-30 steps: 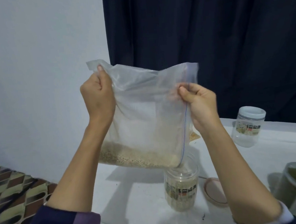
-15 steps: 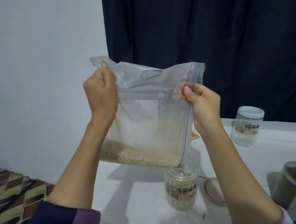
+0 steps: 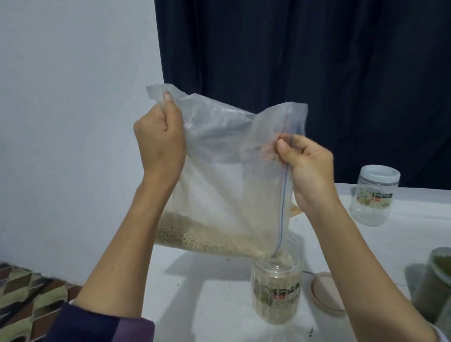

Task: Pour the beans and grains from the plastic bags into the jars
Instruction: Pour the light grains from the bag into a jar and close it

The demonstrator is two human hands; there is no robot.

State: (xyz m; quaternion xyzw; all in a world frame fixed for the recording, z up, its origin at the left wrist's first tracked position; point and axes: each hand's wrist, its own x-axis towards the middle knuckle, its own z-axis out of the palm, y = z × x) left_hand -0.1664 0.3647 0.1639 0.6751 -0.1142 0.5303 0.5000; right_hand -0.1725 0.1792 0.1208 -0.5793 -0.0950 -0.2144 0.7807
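**Grain running from a tilted bag into an open jar**

White wall fills the upper left of the frame, a dark curtain the upper right, and a white tabletop (image 3: 203, 297) runs across the bottom, with patterned floor at the lower left.

Left of centre, the left hand (image 3: 159, 141) holds one raised corner of the clear zip bag (image 3: 220, 182), its fingers curled tight around the gathered plastic. The pale grain (image 3: 197, 235) lies along the bag's lower edge, sloping down toward the right. At centre right, the right hand (image 3: 311, 168) pinches the blue zip edge between thumb and fingers, and the low corner of the bag sits just inside the mouth of the open jar (image 3: 278, 289), already partly filled. A loose lid (image 3: 325, 292) lies just beside it.

Pouring well probably means lifting the left corner slowly while keeping the spout corner inside the rim, so nothing spills.

Further right stand a lidded jar (image 3: 374, 196) and, at the lower right edge, green-filled containers (image 3: 450, 287). The jar labels are too blurred to read.
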